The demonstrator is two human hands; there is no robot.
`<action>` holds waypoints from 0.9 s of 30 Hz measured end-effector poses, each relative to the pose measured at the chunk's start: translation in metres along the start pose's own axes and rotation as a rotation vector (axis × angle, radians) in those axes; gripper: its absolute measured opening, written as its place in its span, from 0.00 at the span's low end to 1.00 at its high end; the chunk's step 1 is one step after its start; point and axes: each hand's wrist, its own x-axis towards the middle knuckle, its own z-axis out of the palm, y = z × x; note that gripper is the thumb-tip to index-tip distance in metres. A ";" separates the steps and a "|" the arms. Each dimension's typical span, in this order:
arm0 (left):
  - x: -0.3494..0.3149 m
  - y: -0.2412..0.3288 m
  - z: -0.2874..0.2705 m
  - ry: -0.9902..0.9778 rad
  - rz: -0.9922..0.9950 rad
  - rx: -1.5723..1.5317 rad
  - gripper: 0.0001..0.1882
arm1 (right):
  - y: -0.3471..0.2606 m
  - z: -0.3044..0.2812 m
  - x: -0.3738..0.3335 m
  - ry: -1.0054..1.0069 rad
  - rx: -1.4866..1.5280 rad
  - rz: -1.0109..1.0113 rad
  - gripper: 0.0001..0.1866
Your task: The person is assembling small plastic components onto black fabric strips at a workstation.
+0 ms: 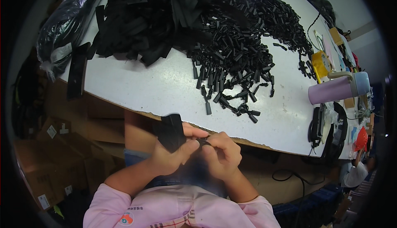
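My left hand (171, 158) is closed on a flat black fabric strap (171, 130), whose wide end stands up past the fingers. Close beside it, my right hand (225, 155) pinches thumb against fingers. A small dark piece (204, 142) shows between the two hands; whether it is the strap's other end or a separate part, I cannot tell. Both hands are just off the near edge of the white table (136, 88), above my lap. On the tabletop ahead lies a big heap of small black zipper pulls (235, 50), with several strays (208, 107) nearer me.
Black straps (144, 19) are piled at the far left, near a plastic-wrapped bundle (66, 21). At the right stand a lilac bottle (333, 89) and a yellow tape roll (321, 64). Cardboard boxes (58, 166) are low on the left. Another person (355, 172) is at far right.
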 end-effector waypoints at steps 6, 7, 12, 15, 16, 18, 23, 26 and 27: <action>-0.002 -0.009 -0.001 0.083 0.097 0.032 0.04 | -0.008 -0.009 0.014 -0.160 0.055 0.232 0.07; -0.001 -0.009 0.000 0.078 0.098 0.030 0.04 | -0.007 -0.012 0.014 -0.231 0.048 0.238 0.07; 0.004 0.002 -0.006 0.199 -0.216 -0.065 0.07 | -0.008 -0.006 0.009 -0.293 -0.407 0.098 0.10; 0.007 -0.004 -0.006 0.080 -0.155 0.102 0.09 | -0.022 0.002 0.019 -0.034 -0.458 -0.078 0.12; 0.007 -0.007 -0.004 0.027 -0.095 0.207 0.09 | -0.020 0.002 0.019 -0.028 -0.464 -0.077 0.12; 0.004 -0.012 -0.006 -0.032 -0.079 0.239 0.08 | -0.010 -0.001 0.017 -0.137 -0.512 -0.244 0.16; 0.004 -0.004 -0.002 -0.066 -0.054 0.006 0.09 | -0.013 -0.010 0.009 -0.129 -0.205 -0.033 0.09; 0.000 -0.006 0.002 0.010 -0.011 -0.138 0.10 | -0.012 -0.012 0.005 -0.095 -0.019 0.196 0.05; 0.000 -0.005 0.004 0.018 -0.036 -0.160 0.09 | -0.014 -0.010 0.006 -0.071 -0.035 0.172 0.04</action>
